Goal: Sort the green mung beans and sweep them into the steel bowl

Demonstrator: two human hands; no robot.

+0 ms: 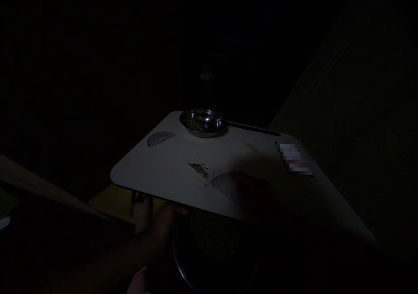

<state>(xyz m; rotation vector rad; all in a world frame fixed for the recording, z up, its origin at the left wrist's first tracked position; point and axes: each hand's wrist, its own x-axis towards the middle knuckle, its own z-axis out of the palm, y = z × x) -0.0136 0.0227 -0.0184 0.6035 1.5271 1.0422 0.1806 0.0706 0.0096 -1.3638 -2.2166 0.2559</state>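
The scene is very dark. A white board-like tabletop [163,168] holds a small steel bowl [202,122] with some green grains at its far edge, and a little heap of green grains [199,168] near its middle. Below the front edge sits a large dark pan [183,259] with more green grains [214,237]. My left hand [166,224] reaches in from the lower left to the pan's rim under the tabletop edge; its fingers are too dim to read. My right hand [256,194] rests on the tabletop right of the heap, its fingers lost in shadow.
Two half-circle marks are printed on the tabletop, one at the far left [160,138] and one by my right hand [224,183]. A blurred white-and-red item [295,157] lies at the right edge. A pale wall or door [359,111] rises on the right.
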